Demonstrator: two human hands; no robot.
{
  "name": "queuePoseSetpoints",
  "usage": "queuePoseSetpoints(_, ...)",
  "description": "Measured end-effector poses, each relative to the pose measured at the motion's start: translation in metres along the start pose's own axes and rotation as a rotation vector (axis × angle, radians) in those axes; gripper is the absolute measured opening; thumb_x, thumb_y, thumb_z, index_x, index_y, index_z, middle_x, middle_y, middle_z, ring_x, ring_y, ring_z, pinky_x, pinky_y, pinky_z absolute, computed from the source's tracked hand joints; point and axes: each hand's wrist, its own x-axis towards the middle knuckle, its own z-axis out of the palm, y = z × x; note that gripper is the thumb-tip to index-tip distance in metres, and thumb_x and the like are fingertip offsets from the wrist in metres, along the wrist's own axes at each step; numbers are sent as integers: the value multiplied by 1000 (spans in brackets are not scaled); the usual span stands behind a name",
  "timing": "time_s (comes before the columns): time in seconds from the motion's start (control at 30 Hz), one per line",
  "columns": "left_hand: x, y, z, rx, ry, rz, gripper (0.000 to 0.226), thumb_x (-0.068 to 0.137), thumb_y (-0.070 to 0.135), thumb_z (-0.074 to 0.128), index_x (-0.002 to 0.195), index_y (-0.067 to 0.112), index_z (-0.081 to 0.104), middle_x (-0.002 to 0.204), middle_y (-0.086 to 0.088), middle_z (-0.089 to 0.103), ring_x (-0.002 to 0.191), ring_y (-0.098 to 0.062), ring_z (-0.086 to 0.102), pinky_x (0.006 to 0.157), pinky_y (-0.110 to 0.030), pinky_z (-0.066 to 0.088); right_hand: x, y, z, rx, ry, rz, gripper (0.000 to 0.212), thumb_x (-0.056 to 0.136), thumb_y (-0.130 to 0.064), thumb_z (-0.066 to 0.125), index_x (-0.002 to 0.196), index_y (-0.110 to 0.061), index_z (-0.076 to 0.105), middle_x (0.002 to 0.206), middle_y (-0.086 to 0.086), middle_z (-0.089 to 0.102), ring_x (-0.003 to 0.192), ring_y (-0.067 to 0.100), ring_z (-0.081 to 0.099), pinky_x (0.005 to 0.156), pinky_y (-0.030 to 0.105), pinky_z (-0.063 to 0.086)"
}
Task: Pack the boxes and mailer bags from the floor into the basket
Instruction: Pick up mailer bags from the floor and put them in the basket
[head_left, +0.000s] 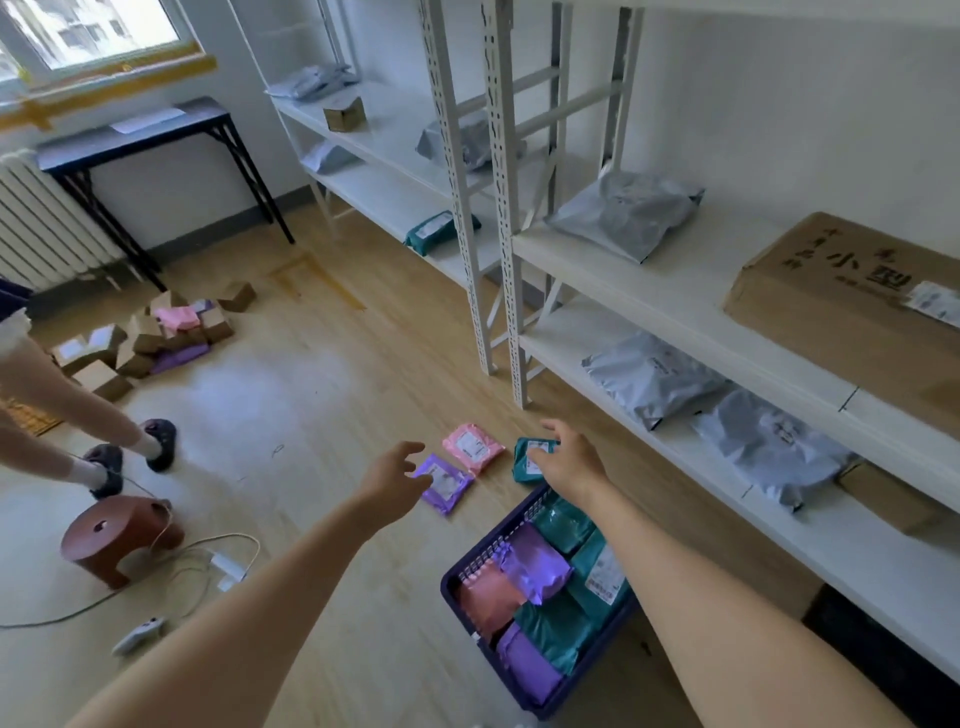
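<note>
On the wooden floor just beyond the purple basket (530, 704) lie a purple mailer (447, 483), a pink mailer (474, 451) beside it, and a teal mailer (527, 464). The left grip (392, 470) hovers wide above the purple mailer, holding nothing. The right grip (569, 460), fingers spread and loosely bent, is over the teal mailer; I cannot tell whether it touches. The basket holds more teal, purple and pink bags. Cardboard boxes (156, 332) sit piled well apart.

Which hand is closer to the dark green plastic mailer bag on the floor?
Right. The right hand is over the dark green plastic mailer bag, while the left hand reaches beside the purple plastic mailer bag, farther left.
</note>
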Motion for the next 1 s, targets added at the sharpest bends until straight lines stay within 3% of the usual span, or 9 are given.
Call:
queuePoseSetpoints(0.1, 15, -12, -9, 10, 16, -12, 48, 88, 12, 62, 134, 17, 48, 126, -17, 55, 100, -29, 58, 76, -30, 45, 12, -1, 7, -22, 2, 24, 48, 91, -20, 59, 137, -14, 45, 137, 10, 50, 115, 27, 56, 92, 38, 51)
queuePoseSetpoints(0.23, 47, -30, -29, 24, 9, -21, 48, 88, 14, 62, 134, 18, 49, 126, -15, 55, 109, -29, 58, 84, -32, 47, 31, -7, 29, -35, -5, 64, 47, 91, -16, 57, 137, -14, 45, 136, 11, 50, 107, 23, 57, 77, 28, 49)
queuePoseSetpoints(0.4, 110, -51, -61, 40, -60, 5, 48, 89, 12, 59, 135, 16, 47, 128, -16, 53, 103, -27, 57, 78, -28, 44, 62, -23, 66, -44, 57, 137, 43, 91, -14, 57, 133, -15, 48, 129, 11, 54, 93, 17, 52, 66, 21, 41)
queuePoseSetpoints(0.6, 192, -66, -114, 67, -217, 87, 47, 89, 8, 59, 135, 14, 47, 128, -18, 51, 90, -24, 52, 73, -27, 41, 100, -58, 121, -18, 211, 283, 43, 89, -15, 60, 131, -11, 51, 129, 12, 56, 114, 25, 54, 83, 23, 39)
queuePoseSetpoints(0.77, 257, -82, -163, 81, -294, 141, 47, 89, 12, 61, 134, 9, 47, 130, -23, 49, 106, -37, 56, 80, -34, 44, 114, -90, 174, 52, 278, 405, 47, 88, -17, 62, 133, -10, 50, 132, 11, 55, 117, 27, 53, 91, 29, 40)
queuePoseSetpoints(0.9, 290, -89, -184, 69, -339, 140, 49, 89, 20, 62, 134, 10, 47, 130, -19, 51, 107, -29, 55, 78, -27, 39, 123, -102, 208, 67, 300, 462, 46, 89, -17, 59, 134, -12, 49, 132, 11, 55, 116, 26, 53, 87, 27, 39)
queuePoseSetpoints(1.0, 306, -100, -188, 76, -398, 119, 55, 86, 25, 67, 135, 14, 47, 128, -14, 53, 97, -21, 53, 78, -26, 39, 132, -104, 227, 84, 305, 516, 48, 90, -17, 59, 136, -12, 46, 133, 12, 53, 114, 26, 54, 91, 32, 42)
